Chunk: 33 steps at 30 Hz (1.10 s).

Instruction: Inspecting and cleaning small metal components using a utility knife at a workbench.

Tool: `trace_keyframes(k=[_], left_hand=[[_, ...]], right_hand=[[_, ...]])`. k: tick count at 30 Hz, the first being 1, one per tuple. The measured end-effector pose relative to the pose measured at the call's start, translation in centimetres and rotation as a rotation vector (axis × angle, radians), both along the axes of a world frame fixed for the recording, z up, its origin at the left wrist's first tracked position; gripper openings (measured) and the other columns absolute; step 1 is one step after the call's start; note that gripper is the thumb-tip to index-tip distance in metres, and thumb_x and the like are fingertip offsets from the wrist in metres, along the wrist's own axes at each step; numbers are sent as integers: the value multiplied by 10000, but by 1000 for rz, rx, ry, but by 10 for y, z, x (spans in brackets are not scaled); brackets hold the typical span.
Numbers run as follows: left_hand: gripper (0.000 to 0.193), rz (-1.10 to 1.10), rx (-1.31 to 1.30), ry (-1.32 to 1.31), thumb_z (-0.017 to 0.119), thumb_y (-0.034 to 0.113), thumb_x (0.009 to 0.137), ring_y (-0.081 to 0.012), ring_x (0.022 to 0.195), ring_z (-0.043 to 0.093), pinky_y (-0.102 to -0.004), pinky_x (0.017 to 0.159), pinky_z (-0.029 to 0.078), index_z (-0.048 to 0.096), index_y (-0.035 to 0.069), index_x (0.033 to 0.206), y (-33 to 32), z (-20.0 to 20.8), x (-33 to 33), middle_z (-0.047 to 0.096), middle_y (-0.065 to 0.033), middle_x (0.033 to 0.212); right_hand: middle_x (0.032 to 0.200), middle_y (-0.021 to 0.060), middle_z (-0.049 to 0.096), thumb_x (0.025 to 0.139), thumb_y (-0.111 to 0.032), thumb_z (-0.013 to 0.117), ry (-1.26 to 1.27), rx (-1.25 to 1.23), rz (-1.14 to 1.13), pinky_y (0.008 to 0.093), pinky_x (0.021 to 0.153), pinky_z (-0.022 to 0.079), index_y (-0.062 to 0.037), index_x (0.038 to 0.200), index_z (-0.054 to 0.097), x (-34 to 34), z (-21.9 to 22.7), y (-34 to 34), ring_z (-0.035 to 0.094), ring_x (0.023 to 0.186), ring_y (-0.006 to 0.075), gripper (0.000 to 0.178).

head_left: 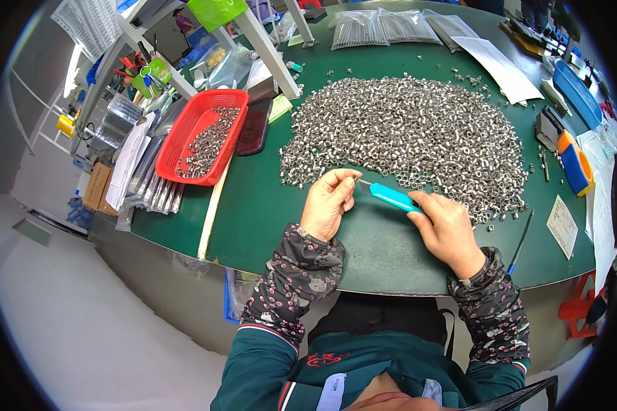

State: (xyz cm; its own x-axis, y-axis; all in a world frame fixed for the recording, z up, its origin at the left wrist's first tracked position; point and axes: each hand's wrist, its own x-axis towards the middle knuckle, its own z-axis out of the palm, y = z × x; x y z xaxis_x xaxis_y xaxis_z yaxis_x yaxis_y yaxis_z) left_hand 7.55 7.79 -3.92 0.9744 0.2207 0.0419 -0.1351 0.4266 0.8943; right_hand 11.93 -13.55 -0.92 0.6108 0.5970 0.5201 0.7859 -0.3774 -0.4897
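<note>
Over the front of the green table, my left hand is closed in a pinch on a small metal ring, mostly covered by the fingertips. My right hand grips a turquoise-handled knife by its rear end. Its thin metal tip points left and meets the ring at my left fingertips. Just beyond both hands spreads a wide heap of small silvery metal rings, a few of them scattered loose around its edges.
Left of the heap, a red plastic basket holds more rings, beside a dark phone-like slab. Clear bags of tubes lie at the back. On the right are a pen, a paper label and an orange-and-blue object.
</note>
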Motion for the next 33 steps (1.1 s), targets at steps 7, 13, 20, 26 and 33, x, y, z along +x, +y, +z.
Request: trace_keyframes(k=[7, 13, 20, 26, 33], left_hand=[[147, -7, 41, -10, 557, 115, 847, -36, 527, 379, -167, 467, 316, 575, 14, 953, 0, 2, -1, 467, 38, 687], [140, 20, 122, 24, 547, 118, 853, -34, 521, 377, -168, 461, 314, 573, 8, 935, -1, 1, -1, 483, 34, 694], [143, 13, -46, 68, 532, 128, 864, -40, 547, 385, -175, 469, 324, 560, 6, 932, -1, 5, -2, 449, 35, 664], [158, -58, -126, 15, 527, 129, 864, -68, 596, 405, -190, 487, 339, 529, 32, 989, 3, 1, -2, 484, -7, 798], [169, -32, -74, 27, 533, 84, 852, -50, 584, 412, -178, 475, 343, 511, 37, 1012, 0, 7, -1, 529, -32, 841]], right_hand=[[676, 114, 550, 769, -152, 593, 120, 7, 31, 379, 545, 450, -56, 934, 556, 0, -3, 2, 559, 613, 293, 194], [685, 99, 541, 724, -137, 629, -25, -47, -5, 365, 542, 440, -59, 949, 555, 2, 0, 0, 548, 610, 269, 250], [673, 86, 516, 679, -98, 652, -168, 60, -82, 349, 522, 429, -42, 966, 548, 6, 1, -2, 533, 589, 256, 310], [682, 87, 534, 712, -115, 639, -70, 51, -19, 352, 531, 437, -42, 952, 548, 3, -2, 1, 546, 602, 257, 266], [690, 95, 547, 727, -131, 631, -6, 14, -16, 358, 541, 443, -51, 941, 554, 3, -1, 0, 554, 610, 263, 241]])
